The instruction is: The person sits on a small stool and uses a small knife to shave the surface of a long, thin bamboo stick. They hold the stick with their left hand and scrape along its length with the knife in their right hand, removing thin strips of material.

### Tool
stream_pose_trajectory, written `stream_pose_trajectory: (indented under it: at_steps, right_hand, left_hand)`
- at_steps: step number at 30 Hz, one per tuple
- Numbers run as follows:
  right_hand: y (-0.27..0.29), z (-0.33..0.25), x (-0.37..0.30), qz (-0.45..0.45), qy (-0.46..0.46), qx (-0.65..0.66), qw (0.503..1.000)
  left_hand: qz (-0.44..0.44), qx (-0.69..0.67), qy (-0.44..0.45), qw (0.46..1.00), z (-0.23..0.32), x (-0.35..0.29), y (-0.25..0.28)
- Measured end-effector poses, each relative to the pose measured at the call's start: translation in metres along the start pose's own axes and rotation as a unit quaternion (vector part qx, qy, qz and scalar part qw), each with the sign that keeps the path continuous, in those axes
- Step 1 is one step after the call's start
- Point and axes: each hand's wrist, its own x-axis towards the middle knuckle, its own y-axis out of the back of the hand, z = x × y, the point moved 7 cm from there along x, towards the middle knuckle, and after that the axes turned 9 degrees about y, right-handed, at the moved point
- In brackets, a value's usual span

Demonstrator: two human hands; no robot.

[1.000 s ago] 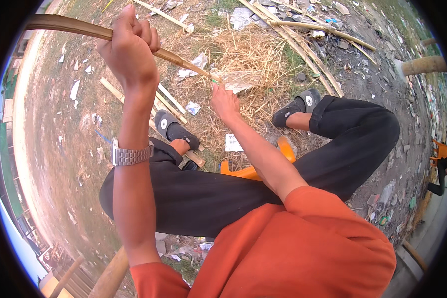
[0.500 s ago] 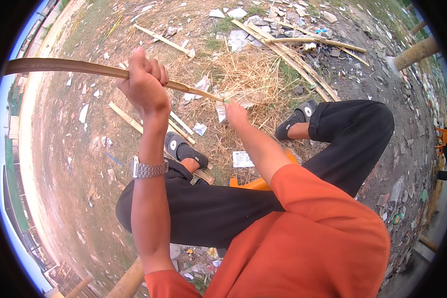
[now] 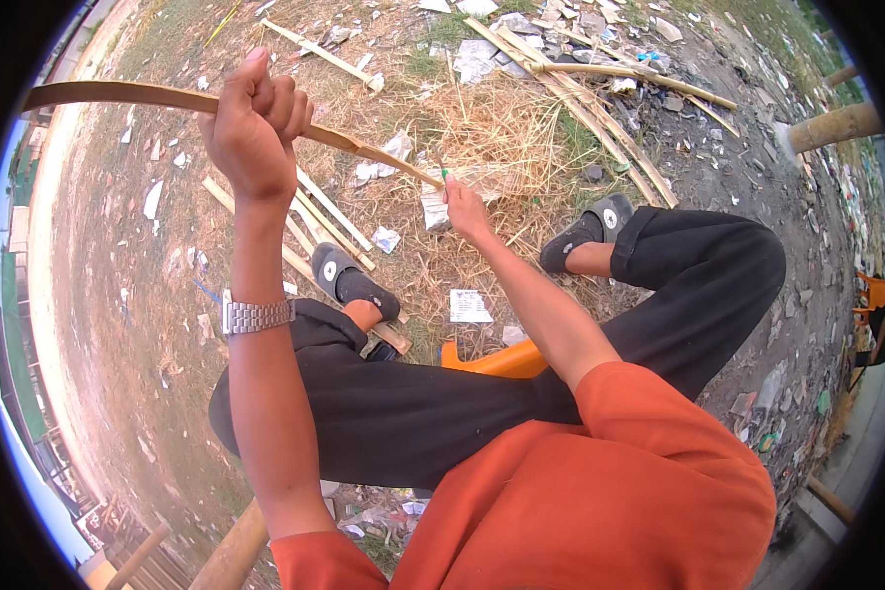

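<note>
My left hand (image 3: 256, 133) is wrapped round a long split bamboo strip (image 3: 118, 94), raised at the upper left. The strip runs from the left rim through my fist and slopes down to the right, its pale lower end by my right hand (image 3: 464, 208). My right hand is closed round a small tool (image 3: 444, 173); a bit of green and a thin, dark tip show above the fingers. It looks like a small knife, touching or very near the strip's end. Most of its handle is hidden in my fingers.
Dry straw shavings (image 3: 501, 133) lie in front of my feet. Bamboo strips (image 3: 580, 108) are on the ground at the far right, with more strips (image 3: 329, 221) beside my left shoe (image 3: 349, 280). An orange plastic seat (image 3: 501, 361) shows beneath my legs. A bamboo post (image 3: 836, 128) stands at right.
My left hand has moved up and to the left with the bamboo strip. My right hand has shifted slightly up, and the thin tool tip now shows beside the strip's end.
</note>
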Motion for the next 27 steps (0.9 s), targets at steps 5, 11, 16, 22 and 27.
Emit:
stream_pose_trajectory:
  at_steps: [5,11,16,22,27]
  right_hand:
    - [-0.023,0.001,-0.022,-0.02,-0.065,-0.114,0.991]
    - [-0.02,0.014,-0.021,-0.025,-0.101,-0.102,0.989]
    - [-0.014,0.015,-0.009,-0.01,-0.047,-0.266,0.963]
    - [-0.005,0.034,0.044,-0.097,0.067,-0.528,0.841]
    - [0.049,0.017,0.044,-0.127,-0.018,-0.402,0.907]
  left_hand:
    - [0.06,0.017,-0.03,0.998,0.002,-0.001,-0.009]
    - [0.022,0.036,-0.017,0.999,-0.002,-0.009,-0.024]
    - [0.015,0.047,0.005,0.999,-0.007,-0.011,-0.025]
    - [0.062,-0.004,-0.045,0.997,-0.001,-0.017,-0.019]
    - [0.028,-0.01,-0.023,0.999,-0.004,-0.019,-0.017]
